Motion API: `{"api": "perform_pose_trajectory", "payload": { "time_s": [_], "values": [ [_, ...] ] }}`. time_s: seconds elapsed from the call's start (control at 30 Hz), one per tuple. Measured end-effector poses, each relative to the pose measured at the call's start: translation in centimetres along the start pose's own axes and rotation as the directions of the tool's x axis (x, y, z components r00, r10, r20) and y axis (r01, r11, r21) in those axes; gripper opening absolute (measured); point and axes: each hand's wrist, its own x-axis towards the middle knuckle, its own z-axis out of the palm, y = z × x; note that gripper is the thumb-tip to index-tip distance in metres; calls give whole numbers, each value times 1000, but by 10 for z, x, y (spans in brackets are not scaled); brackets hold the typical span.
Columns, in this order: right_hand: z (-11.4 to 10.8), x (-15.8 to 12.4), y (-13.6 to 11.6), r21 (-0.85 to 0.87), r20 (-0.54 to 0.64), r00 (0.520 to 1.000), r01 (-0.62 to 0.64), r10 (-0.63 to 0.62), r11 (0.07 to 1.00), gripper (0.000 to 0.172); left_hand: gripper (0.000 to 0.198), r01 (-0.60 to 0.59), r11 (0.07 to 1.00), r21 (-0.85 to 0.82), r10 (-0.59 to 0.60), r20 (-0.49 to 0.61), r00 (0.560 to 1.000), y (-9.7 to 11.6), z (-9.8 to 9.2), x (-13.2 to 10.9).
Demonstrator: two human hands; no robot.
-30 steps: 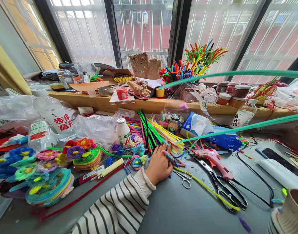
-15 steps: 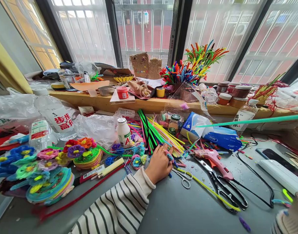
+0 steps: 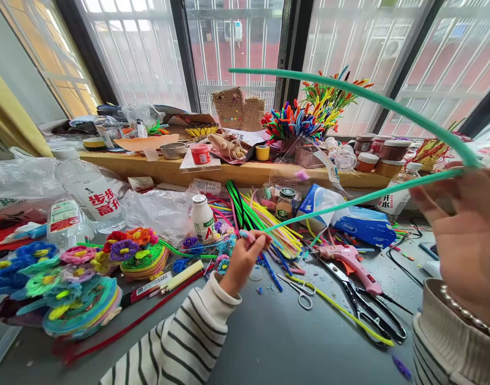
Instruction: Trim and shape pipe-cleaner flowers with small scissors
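Note:
A long teal pipe cleaner stretches between my hands. My left hand pinches its near end above the middle of the table; a small pink piece shows at those fingers, its kind unclear. Raised at the right edge, my right hand grips the same pipe cleaner at a sharp bend; this hand is slightly blurred. From the bend, the free length arches up and left across the window. Blue pipe cleaners and a pile of green ones lie just beyond my left hand.
Small silver scissors, large black-handled scissors and a pink glue gun lie right of centre. Pipe-cleaner flowers crowd the left side. A white bottle stands behind. Jars line the wooden sill.
My left hand has moved slightly left from the pile and now pinches the teal pipe cleaner's end. My right hand has risen into view at the right, holding it bent.

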Motion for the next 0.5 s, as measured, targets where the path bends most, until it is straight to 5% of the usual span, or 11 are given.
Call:
{"api": "perform_pose_trajectory", "payload": {
  "time_s": [0.1,0.2,0.3,0.43,0.5],
  "values": [
    [45,7,-7,124,-86,996,45,-35,991,14,25,101,966,-239,-108,-13,994,1,-21,5],
    [56,6,-16,151,-40,992,-108,116,983,12,29,116,908,-403,-136,-22,991,1,-35,9],
    [56,4,-22,127,70,934,-358,352,925,8,23,274,785,-555,-233,146,962,-1,-34,9],
    [63,4,-13,107,274,840,-511,469,853,3,36,550,717,-429,-323,494,807,-4,-17,0],
    [67,5,-2,83,400,776,-560,488,824,5,47,681,640,-357,-319,682,658,-4,-9,-7]
  ]
}}
